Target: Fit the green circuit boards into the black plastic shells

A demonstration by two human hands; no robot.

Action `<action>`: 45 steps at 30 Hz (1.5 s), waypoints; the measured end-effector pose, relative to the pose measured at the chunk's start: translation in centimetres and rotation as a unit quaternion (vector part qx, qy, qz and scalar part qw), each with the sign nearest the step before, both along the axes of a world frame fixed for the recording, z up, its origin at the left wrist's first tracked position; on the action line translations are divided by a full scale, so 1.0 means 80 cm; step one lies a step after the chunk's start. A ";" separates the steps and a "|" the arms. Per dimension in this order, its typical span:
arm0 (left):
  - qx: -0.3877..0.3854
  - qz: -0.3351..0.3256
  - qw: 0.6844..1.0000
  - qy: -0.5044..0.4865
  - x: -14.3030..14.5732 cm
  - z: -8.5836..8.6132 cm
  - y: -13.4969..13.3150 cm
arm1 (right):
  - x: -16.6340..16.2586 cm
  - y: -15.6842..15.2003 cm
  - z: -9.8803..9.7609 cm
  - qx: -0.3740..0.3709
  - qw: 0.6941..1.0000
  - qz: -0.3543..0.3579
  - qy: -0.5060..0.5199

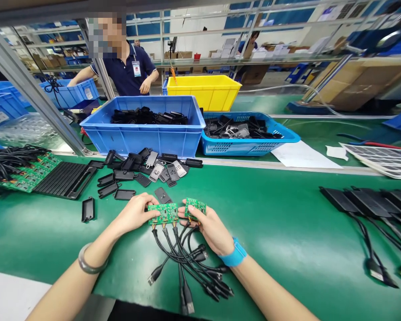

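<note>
My left hand [135, 215] pinches the left end of a green circuit board strip [163, 213] just above the green belt. My right hand [211, 228] grips a smaller green board piece [195, 207] beside it, close to the strip's right end. Several black USB cables [187, 258] hang from the boards and trail toward me across the mat. A pile of black plastic case halves [143, 169] lies just beyond my hands.
A blue bin of black parts [143, 133] and a blue basket [250, 142] stand behind, with a yellow bin [203, 89] farther back. Green boards and black cables [23, 169] lie at left by a black tray [67, 178]. Finished black units [370, 200] lie right. A person [127, 67] stands opposite.
</note>
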State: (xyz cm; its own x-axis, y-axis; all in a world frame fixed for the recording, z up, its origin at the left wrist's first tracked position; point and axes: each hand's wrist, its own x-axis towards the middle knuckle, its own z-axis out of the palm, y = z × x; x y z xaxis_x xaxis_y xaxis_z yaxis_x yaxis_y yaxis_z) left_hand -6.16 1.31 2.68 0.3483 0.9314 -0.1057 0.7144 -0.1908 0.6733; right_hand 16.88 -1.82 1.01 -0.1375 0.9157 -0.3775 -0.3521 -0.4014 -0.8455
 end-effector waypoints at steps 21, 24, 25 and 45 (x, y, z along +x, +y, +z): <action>-0.258 0.152 0.823 -0.483 0.071 -0.028 -0.033 | -0.012 -0.006 -0.020 0.174 0.973 0.048 -0.142; -0.231 0.151 0.842 -0.464 0.075 -0.030 -0.033 | -0.015 -0.007 -0.019 0.181 0.970 0.023 -0.163; -0.219 0.150 0.848 -0.458 0.076 -0.030 -0.033 | -0.016 -0.008 -0.017 0.184 0.968 0.012 -0.172; -0.323 0.066 0.794 -0.511 0.054 -0.024 -0.013 | -0.015 -0.003 -0.002 0.078 0.994 0.029 0.066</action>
